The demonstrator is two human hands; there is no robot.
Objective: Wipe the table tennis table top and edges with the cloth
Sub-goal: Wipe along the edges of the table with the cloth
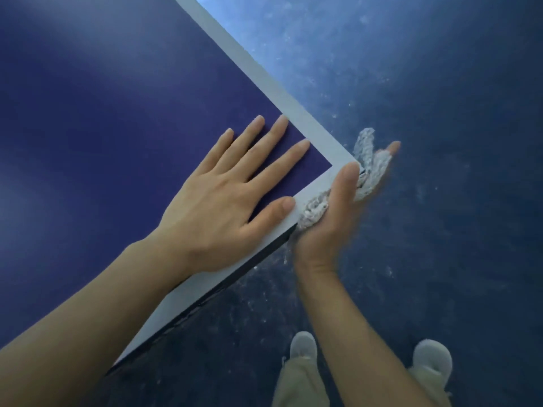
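Note:
The dark blue table tennis table [102,113] fills the left of the view, its white border line meeting at a corner near the middle. My left hand [232,198] lies flat on the top just inside that corner, fingers spread and straight. A white fluffy cloth [367,168] is pressed against the table's side edge at the corner. My right hand [332,218] holds the cloth there, thumb on top of the white border, fingers stretched along the outside of the edge. The right hand is slightly blurred.
Below the table lies a dark blue speckled floor [440,113]. My two feet in light shoes [304,345] and beige trousers stand at the bottom right, close to the table's near edge [205,301].

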